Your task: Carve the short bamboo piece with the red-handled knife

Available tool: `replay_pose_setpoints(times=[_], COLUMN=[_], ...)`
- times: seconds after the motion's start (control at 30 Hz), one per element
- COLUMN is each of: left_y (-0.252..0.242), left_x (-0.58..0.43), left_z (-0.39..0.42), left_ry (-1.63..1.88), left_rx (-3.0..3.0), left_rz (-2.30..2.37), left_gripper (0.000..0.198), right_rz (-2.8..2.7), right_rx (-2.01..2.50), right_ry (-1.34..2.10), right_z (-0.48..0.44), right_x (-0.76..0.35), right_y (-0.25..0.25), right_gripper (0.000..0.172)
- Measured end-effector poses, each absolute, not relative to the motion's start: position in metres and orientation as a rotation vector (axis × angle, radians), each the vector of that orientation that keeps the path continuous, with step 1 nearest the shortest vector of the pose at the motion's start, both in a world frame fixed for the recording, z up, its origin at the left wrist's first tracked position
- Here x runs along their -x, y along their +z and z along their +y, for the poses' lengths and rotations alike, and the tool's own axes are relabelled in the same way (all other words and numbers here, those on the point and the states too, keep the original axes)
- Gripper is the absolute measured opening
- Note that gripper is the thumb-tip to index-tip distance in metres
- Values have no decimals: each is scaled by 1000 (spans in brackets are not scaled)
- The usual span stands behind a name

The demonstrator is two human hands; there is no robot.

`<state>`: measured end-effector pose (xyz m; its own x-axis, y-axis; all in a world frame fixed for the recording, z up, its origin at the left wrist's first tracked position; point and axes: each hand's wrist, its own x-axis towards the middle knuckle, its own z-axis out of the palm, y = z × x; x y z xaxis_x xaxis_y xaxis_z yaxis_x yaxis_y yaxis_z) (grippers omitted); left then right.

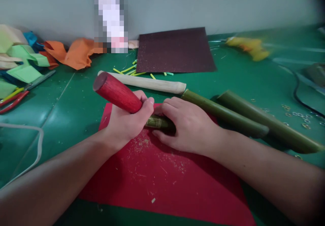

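My left hand is closed around a red wooden tool handle that points up and to the left. Its working end is hidden between my hands, against a green bamboo stalk. My right hand lies over the near end of that stalk, fingers curled round it, pressing it onto a red sheet. Fine shavings are scattered on the sheet below my hands.
A second, thicker bamboo stalk lies to the right. A pale peeled stick lies behind my hands. Dark sandpaper, crumpled coloured paper, scissors, a white cord, a black cable and small metal rings lie around the green table.
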<state>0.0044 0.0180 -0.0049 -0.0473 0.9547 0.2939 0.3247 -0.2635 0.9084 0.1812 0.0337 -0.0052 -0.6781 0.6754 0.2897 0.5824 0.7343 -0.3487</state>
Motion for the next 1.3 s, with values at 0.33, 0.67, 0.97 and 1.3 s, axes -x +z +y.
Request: replay_pose_setpoints(times=[0.33,0.67,0.97,1.3], left_y=[2,-3,-4,6], left_x=[-6,-1,-3,-4], left_z=[12,16,20,18], left_ry=[1332,1301,1297,1198], left_rx=[-1658,-1710,-1709,-1634], left_rz=[1418,1306,1353,1311], left_gripper=[29,31,31,34], right_rz=[-2555,-2520,-2490,-2440], right_rx=[947,958,968,956], right_ry=[454,528,549,561], right_z=[37,36,34,36], right_x=[-186,-184,-182,-183], right_y=[-3,-4,-4,-7], right_gripper=[33,31,30,21])
